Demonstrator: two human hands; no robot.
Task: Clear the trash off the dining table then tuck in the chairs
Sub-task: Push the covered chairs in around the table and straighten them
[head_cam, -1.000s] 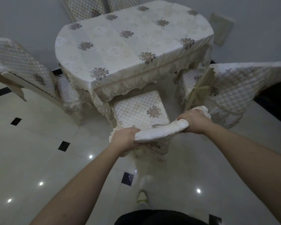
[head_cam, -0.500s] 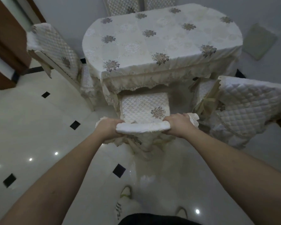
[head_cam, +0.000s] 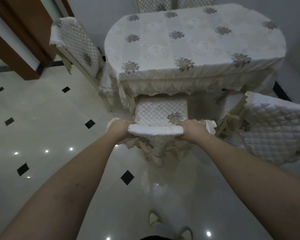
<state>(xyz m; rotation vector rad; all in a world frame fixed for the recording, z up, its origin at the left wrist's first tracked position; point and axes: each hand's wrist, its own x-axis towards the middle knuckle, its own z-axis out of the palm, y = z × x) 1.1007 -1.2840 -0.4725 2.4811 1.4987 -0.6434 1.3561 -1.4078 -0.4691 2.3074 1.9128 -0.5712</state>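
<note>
Both hands [head_cam: 121, 126] on chair back [head_cam: 155, 130]

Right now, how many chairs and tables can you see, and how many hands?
Chairs: 5, the held chair, left chair, right chair, two behind
Dining table: 1
Hands: 2, left hand, right hand
Total: 8

The oval surface [head_cam: 194, 49], draped in a cream floral-embroidered tablecloth [head_cam: 154, 49], stands on the glossy pale tiled floor [head_cam: 42, 127].
</note>
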